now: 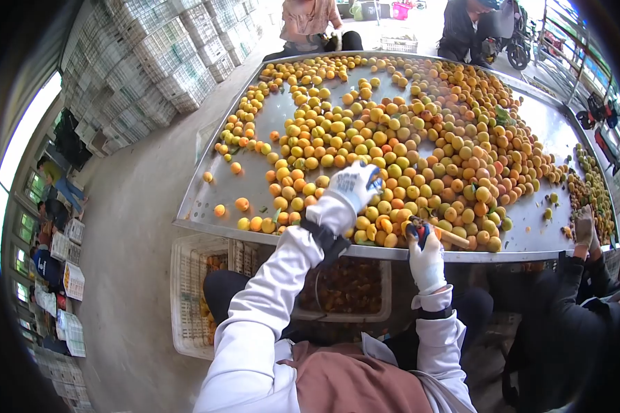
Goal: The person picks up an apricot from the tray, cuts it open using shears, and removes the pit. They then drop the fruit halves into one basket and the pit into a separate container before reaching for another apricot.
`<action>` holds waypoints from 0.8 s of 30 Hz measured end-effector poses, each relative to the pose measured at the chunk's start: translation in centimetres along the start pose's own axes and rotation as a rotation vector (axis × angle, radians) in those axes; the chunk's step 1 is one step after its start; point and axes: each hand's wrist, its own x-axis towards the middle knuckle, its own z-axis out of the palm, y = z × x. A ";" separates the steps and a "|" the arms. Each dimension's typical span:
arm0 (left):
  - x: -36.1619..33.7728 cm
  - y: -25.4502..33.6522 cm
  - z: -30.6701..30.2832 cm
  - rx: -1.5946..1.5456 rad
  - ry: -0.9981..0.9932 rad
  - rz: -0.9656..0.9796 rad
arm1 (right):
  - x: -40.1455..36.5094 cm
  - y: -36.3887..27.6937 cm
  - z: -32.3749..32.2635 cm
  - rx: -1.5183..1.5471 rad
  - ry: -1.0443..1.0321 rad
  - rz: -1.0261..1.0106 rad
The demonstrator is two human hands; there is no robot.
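Note:
My left hand, in a white glove with blue on the fingers, is over the heap of yellow-orange fruit. Its fingers are curled; what they hold, if anything, is hidden. Near the front rim, my right hand, gloved alike, is closed around a light wooden stick that points right. Something small and brown shows at its fingertips. The fruit is spread over a metal table with a raised rim, with a few green leaves among it.
Crates with fruit, one at left and one in the middle, stand under the table's front edge. A co-worker's gloved hands are at the right end. Two people sit across the table. Stacked crates rise behind left; more people are far left.

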 end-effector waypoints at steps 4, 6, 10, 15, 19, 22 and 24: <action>3.2 -2.2 0.8 0.298 -0.254 0.151 | -0.1 -2.2 -1.6 0.016 -0.039 0.013; 4.3 -2.0 1.6 0.382 -0.352 0.172 | -0.3 -1.6 -1.8 0.042 0.007 -0.028; 5.2 -0.6 1.2 0.540 -0.403 0.074 | -0.6 -0.6 -2.3 0.093 0.063 -0.022; 6.1 -4.0 3.8 0.120 -0.287 -0.256 | -1.2 -2.3 -3.5 0.229 0.101 -0.071; 5.0 -5.6 3.7 -0.769 -0.237 -0.462 | -2.2 -2.1 -3.5 0.214 0.049 -0.102; 0.0 -2.2 -0.2 -1.416 -0.172 -0.288 | -3.0 -2.6 -3.6 0.297 -0.008 -0.137; -2.9 -0.6 -0.7 -1.749 -0.155 -0.142 | -3.7 -2.0 -2.9 0.364 -0.052 -0.134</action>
